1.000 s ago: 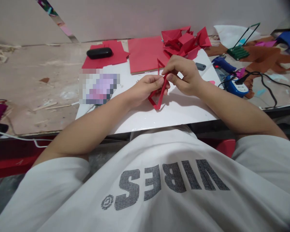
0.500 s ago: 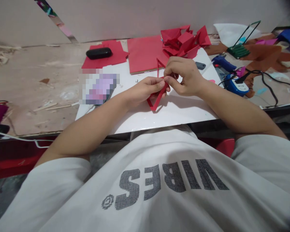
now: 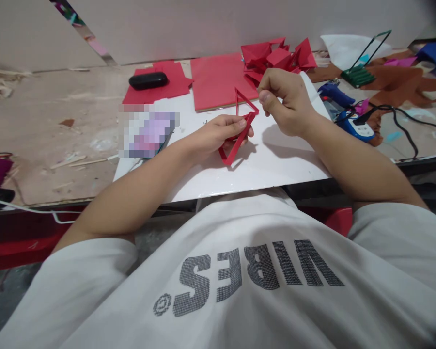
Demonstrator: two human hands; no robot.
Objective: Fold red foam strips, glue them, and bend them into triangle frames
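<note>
My left hand [image 3: 227,132] is closed on a folded red paper frame [image 3: 233,153], its thumb pressing along one strip. The frame has open triangular loops, one pointing toward me and one rising beyond the fingers. My right hand [image 3: 285,104] is lifted just right of the frame and apart from it. Its thumb and fingertips are pinched together; anything between them is too small to make out. Beneath both hands lies a white board [image 3: 210,177].
Beyond the hands are a red paper stack [image 3: 218,80], a pile of folded red pieces [image 3: 278,58] and a black case [image 3: 148,80]. A blurred-out phone-like object [image 3: 154,133] lies left. At right are a blue glue gun [image 3: 336,94], a blue power socket [image 3: 354,128] and black cables [image 3: 403,116].
My right hand has let go of the red paper frame and moved up and to the right. My left hand still holds the frame in nearly the same place.
</note>
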